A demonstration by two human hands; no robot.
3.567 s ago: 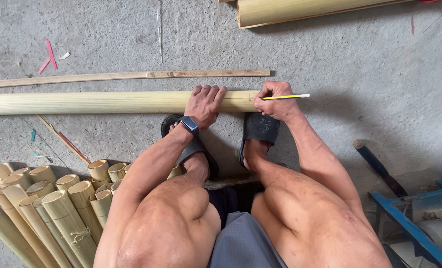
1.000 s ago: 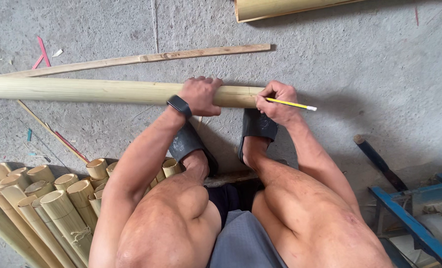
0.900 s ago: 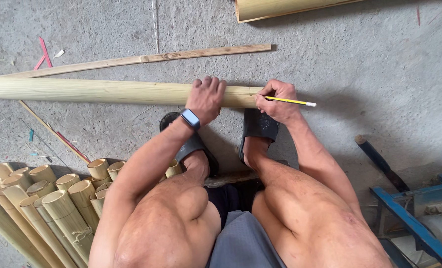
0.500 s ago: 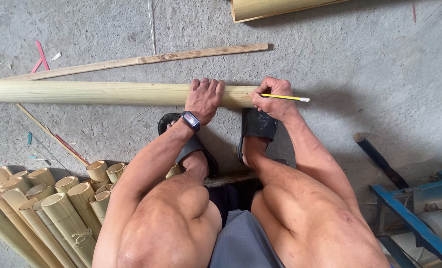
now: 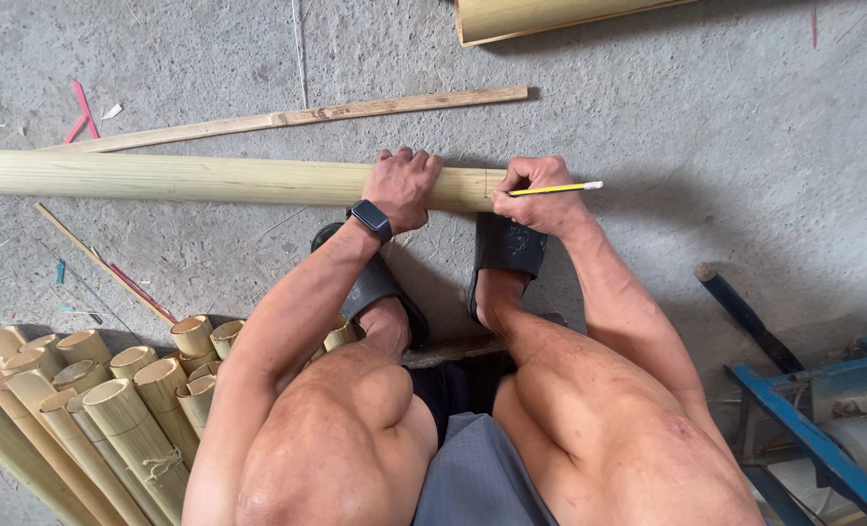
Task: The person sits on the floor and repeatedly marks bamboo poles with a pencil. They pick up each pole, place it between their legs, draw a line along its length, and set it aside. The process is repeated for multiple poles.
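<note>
Right hand [image 5: 540,195] fingers pinched on a yellow pencil [image 5: 555,188], tip at the cut end of the long bamboo pole [image 5: 209,178]; left hand [image 5: 402,187] curled over the pole beside it, fingers together, smartwatch [image 5: 370,219] on the wrist. Pole lies across rough grey concrete floor [image 5: 706,127], thin wooden slat [image 5: 287,117] just beyond it, bundle of cut bamboo lengths [image 5: 92,399] lower left. Both arms reach forward over bent knees; pencil point hidden by fingers, pole cut off at left edge, blue metal frame [image 5: 803,429] only partly seen.

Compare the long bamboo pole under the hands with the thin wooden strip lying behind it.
The bamboo pole is thick and round; the wooden strip is thin and flat. The pole lies level across the view and both hands touch it; the strip lies slanted and untouched. Both rest on the concrete floor.
</note>
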